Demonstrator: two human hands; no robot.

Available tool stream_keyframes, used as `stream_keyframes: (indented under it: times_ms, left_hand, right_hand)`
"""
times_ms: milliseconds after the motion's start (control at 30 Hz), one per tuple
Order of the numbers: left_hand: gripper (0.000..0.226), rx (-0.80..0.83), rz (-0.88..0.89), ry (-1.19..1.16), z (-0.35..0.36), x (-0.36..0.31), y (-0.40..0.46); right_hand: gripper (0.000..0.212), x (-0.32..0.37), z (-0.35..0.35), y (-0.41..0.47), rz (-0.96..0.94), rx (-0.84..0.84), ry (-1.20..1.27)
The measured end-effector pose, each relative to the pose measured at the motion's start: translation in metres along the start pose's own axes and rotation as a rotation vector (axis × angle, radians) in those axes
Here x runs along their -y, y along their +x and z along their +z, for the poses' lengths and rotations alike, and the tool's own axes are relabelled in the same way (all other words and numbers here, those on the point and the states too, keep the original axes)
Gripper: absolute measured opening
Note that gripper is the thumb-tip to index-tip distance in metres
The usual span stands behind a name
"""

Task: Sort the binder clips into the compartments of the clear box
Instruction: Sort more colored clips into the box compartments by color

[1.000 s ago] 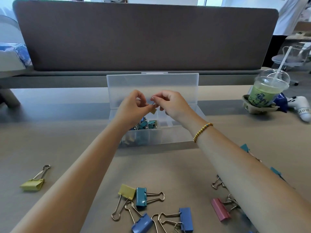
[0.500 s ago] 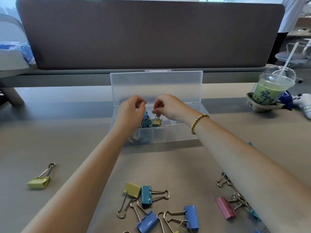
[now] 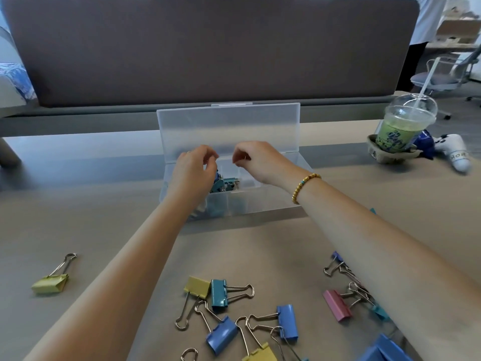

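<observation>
Both hands are hovering over the clear box (image 3: 263, 204) at the centre of the frame, its lid standing upright behind them. The left hand (image 3: 194, 173) is hanging with fingers loosely curled above the box's left end, and nothing can be made out between them; the right hand (image 3: 256, 161) is sitting just right of it with thumb and forefinger drawn close together — a thin glint may be showing there, but whether it is pinching anything cannot be told. Teal clips (image 3: 225, 182) are lying in a compartment just below and between the hands, partly hidden by the left one. Loose binder clips (image 3: 234, 316) are waiting along the lower edge of the frame, a lone yellow clip (image 3: 50, 282) at lower left and a pink clip (image 3: 337, 304) at lower right beside the right forearm. To do this step well, the hands should probably be clearing the box straight upward — not dragging across the dividers — then taking one clip at a time by its coloured body and matching it to its compartment.
</observation>
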State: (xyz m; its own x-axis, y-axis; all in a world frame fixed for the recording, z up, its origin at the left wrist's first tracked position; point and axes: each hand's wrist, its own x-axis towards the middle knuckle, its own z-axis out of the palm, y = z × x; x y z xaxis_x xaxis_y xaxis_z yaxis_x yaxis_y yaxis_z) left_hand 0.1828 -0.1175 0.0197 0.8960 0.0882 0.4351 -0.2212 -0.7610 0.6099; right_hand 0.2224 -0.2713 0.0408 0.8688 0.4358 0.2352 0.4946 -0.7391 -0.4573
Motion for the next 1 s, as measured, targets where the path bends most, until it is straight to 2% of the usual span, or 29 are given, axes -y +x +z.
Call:
stream_keyframes:
  times_ms: [167, 233, 367, 500, 633, 767, 867, 1000]
  left_hand:
    - [0.020, -0.050, 0.158, 0.058, 0.000, -0.031, -0.012]
    - [0.019, -0.019, 0.234, 0.029, 0.004, -0.056, -0.022]
    - [0.018, 0.214, 0.230, -0.068, 0.017, -0.100, -0.054]
    - [0.019, 0.479, 0.240, 0.026, 0.028, -0.120, -0.086]
    - [0.024, 0.636, 0.224, 0.116, 0.040, -0.129, -0.117]
    - [0.037, 0.628, 0.145, 0.232, 0.058, -0.131, -0.140]
    - [0.037, 0.597, 0.100, 0.271, 0.065, -0.135, -0.145]
    - [0.025, 0.563, 0.058, 0.264, 0.071, -0.142, -0.147]
  right_hand:
    - [0.016, -0.011, -0.028, -0.043, 0.021, -0.059, 0.092]
    - [0.017, -0.018, -0.038, -0.071, 0.050, -0.097, 0.118]
    - [0.016, -0.032, -0.057, -0.129, 0.149, -0.101, 0.171]
    - [0.016, -0.039, -0.066, -0.178, 0.247, -0.099, 0.218]
    - [0.015, -0.044, -0.062, -0.209, 0.311, -0.073, 0.296]
    - [0.011, -0.048, -0.058, -0.227, 0.327, -0.031, 0.147]
    - [0.008, -0.044, -0.059, -0.239, 0.341, 0.038, 0.078]
    - [0.031, -0.041, -0.055, -0.252, 0.347, 0.133, -0.115]
